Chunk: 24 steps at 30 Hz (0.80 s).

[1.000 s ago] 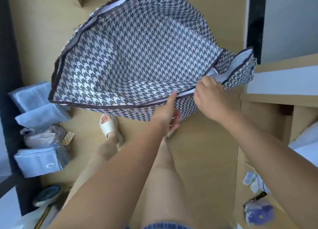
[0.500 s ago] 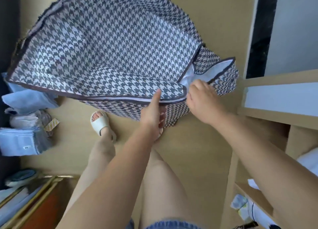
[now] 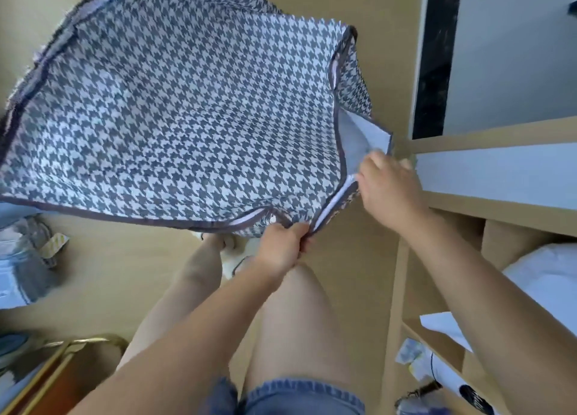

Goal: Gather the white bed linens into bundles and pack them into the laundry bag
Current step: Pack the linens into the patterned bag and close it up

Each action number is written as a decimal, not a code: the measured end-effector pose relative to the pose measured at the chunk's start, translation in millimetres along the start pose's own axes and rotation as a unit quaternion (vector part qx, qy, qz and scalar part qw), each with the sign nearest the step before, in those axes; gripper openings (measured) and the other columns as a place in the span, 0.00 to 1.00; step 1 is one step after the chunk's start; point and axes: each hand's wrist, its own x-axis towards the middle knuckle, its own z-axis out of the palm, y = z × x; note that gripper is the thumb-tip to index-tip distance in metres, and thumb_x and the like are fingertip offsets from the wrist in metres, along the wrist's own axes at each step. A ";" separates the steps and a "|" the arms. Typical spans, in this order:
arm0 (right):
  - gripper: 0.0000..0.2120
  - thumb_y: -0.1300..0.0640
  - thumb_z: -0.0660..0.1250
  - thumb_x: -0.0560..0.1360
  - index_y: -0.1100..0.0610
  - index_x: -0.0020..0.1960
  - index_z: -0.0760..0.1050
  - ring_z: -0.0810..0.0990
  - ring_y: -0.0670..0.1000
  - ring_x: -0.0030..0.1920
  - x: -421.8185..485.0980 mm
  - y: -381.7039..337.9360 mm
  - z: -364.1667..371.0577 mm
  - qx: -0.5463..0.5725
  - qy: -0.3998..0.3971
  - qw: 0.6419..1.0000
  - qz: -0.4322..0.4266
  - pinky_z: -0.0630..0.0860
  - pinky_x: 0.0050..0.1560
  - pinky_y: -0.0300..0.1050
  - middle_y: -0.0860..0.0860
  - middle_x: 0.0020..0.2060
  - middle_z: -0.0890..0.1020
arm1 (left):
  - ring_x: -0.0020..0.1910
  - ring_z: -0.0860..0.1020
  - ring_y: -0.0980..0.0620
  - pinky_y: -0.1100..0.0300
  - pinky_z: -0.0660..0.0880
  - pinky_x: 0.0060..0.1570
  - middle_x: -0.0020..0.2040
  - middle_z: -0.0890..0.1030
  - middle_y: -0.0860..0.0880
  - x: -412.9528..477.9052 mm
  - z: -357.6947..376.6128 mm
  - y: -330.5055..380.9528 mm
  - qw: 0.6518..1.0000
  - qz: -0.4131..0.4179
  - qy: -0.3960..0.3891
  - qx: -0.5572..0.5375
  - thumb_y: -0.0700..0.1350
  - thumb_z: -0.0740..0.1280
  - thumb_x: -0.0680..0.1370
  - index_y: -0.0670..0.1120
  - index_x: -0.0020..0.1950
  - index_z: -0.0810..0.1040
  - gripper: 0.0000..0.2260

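Held above the floor (image 3: 340, 289), the laundry bag (image 3: 175, 118) has tipped flatter than a moment ago, the left hand (image 3: 282, 247) now clenched on its near rim, the right hand (image 3: 388, 189) curled round its corner (being opened, apparently, not yet packed).

Bright, even daylight with soft shadows; wide-angle distortion bends the frame edges, and slight motion blur softens detail.

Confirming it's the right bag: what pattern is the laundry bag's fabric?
The laundry bag is grey-and-white houndstooth with dark binding; head view.
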 end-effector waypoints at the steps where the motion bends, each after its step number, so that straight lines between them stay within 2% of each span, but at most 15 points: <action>1: 0.04 0.68 0.70 0.70 0.66 0.38 0.75 0.79 0.60 0.33 10.9 8.2 -4.1 -0.011 0.003 1.000 0.009 0.73 0.37 0.53 0.62 0.37 0.78 | 0.23 0.65 0.55 0.66 0.60 0.22 0.25 0.73 0.50 -3.3 -1.5 -0.3 1.000 -0.006 -0.001 0.013 0.43 0.62 0.78 0.44 0.32 0.74 0.15; 4: 0.06 0.71 0.72 0.67 0.67 0.40 0.75 0.79 0.61 0.34 43.4 26.7 -11.4 -0.036 -0.015 0.999 -0.021 0.73 0.38 0.52 0.63 0.39 0.77 | 0.25 0.65 0.55 0.62 0.59 0.29 0.24 0.72 0.54 -14.7 11.0 6.3 0.998 -0.034 0.028 -0.048 0.47 0.62 0.78 0.47 0.34 0.73 0.13; 7: 0.08 0.71 0.72 0.66 0.67 0.42 0.74 0.78 0.60 0.32 58.1 36.6 -8.6 -0.031 -0.038 0.995 -0.091 0.74 0.35 0.50 0.62 0.39 0.76 | 0.30 0.66 0.54 0.61 0.62 0.32 0.31 0.73 0.52 -7.3 51.2 23.7 0.968 -0.107 0.019 -0.225 0.62 0.62 0.76 0.48 0.39 0.75 0.18; 10: 0.12 0.72 0.74 0.61 0.64 0.37 0.72 0.76 0.58 0.28 60.9 54.5 -3.6 -0.005 -0.020 0.987 -0.159 0.73 0.28 0.46 0.60 0.35 0.74 | 0.32 0.71 0.51 0.59 0.71 0.36 0.34 0.75 0.49 16.7 96.3 43.3 0.900 -0.146 0.024 -0.410 0.71 0.63 0.69 0.45 0.42 0.76 0.28; 13: 0.10 0.70 0.73 0.63 0.64 0.36 0.73 0.75 0.58 0.24 59.3 68.2 -1.8 0.052 0.025 0.976 -0.210 0.71 0.24 0.43 0.60 0.33 0.75 | 0.38 0.77 0.51 0.57 0.76 0.38 0.43 0.78 0.48 38.9 134.5 63.7 0.799 -0.114 0.064 -0.587 0.73 0.64 0.67 0.43 0.53 0.77 0.34; 15: 0.04 0.65 0.67 0.67 0.63 0.35 0.73 0.75 0.57 0.22 56.2 69.8 -1.0 0.079 0.045 0.965 -0.245 0.70 0.22 0.42 0.59 0.32 0.75 | 0.49 0.81 0.48 0.52 0.78 0.51 0.52 0.82 0.46 47.5 156.4 78.4 0.740 -0.057 0.043 -0.669 0.73 0.64 0.66 0.44 0.59 0.78 0.37; 16: 0.05 0.62 0.62 0.68 0.62 0.34 0.73 0.75 0.56 0.22 55.1 71.7 0.2 0.080 0.053 0.961 -0.260 0.70 0.22 0.42 0.58 0.32 0.75 | 0.53 0.81 0.46 0.50 0.76 0.58 0.55 0.82 0.45 49.5 164.7 86.4 0.725 -0.024 0.036 -0.687 0.73 0.64 0.67 0.44 0.59 0.79 0.36; 17: 0.08 0.60 0.58 0.69 0.61 0.34 0.73 0.76 0.55 0.23 54.5 74.7 2.0 0.078 0.060 0.956 -0.276 0.70 0.23 0.42 0.57 0.32 0.75 | 0.54 0.81 0.45 0.49 0.75 0.60 0.55 0.82 0.44 53.5 171.9 92.8 0.731 -0.002 0.056 -0.680 0.71 0.64 0.69 0.43 0.57 0.79 0.34; 18: 0.09 0.60 0.58 0.69 0.60 0.34 0.74 0.76 0.55 0.24 54.2 77.9 2.2 0.080 0.054 0.953 -0.287 0.71 0.24 0.42 0.57 0.32 0.75 | 0.53 0.81 0.44 0.49 0.76 0.59 0.54 0.83 0.42 58.4 177.1 97.4 0.756 0.009 0.098 -0.647 0.68 0.63 0.73 0.41 0.53 0.79 0.30; 20: 0.02 0.64 0.66 0.68 0.62 0.36 0.75 0.78 0.57 0.28 59.4 85.3 1.3 0.085 0.030 0.947 -0.308 0.73 0.28 0.44 0.58 0.35 0.77 | 0.48 0.81 0.40 0.49 0.77 0.53 0.49 0.82 0.39 64.4 179.3 100.1 0.828 -0.019 0.251 -0.500 0.60 0.60 0.79 0.37 0.47 0.78 0.25; 21: 0.03 0.67 0.69 0.67 0.63 0.39 0.75 0.79 0.58 0.32 66.0 89.6 -0.5 0.073 0.006 0.949 -0.308 0.74 0.31 0.46 0.59 0.38 0.77 | 0.46 0.80 0.39 0.50 0.76 0.49 0.46 0.82 0.37 66.0 178.7 97.0 0.848 -0.013 0.303 -0.436 0.57 0.59 0.80 0.37 0.45 0.79 0.23; 23: 0.04 0.68 0.64 0.73 0.64 0.48 0.73 0.78 0.58 0.41 91.5 101.6 -4.7 0.016 -0.076 0.960 -0.270 0.71 0.38 0.49 0.59 0.48 0.75 | 0.33 0.76 0.44 0.58 0.72 0.39 0.33 0.79 0.43 64.5 173.4 85.8 0.856 -0.009 0.340 -0.389 0.52 0.60 0.80 0.41 0.34 0.77 0.20; 24: 0.06 0.68 0.60 0.76 0.64 0.51 0.72 0.76 0.56 0.43 109.1 110.7 -6.9 -0.001 -0.100 0.969 -0.228 0.70 0.38 0.48 0.59 0.52 0.73 | 0.29 0.72 0.47 0.60 0.69 0.35 0.28 0.75 0.46 62.0 170.9 78.5 0.851 -0.019 0.345 -0.395 0.51 0.61 0.80 0.43 0.30 0.74 0.20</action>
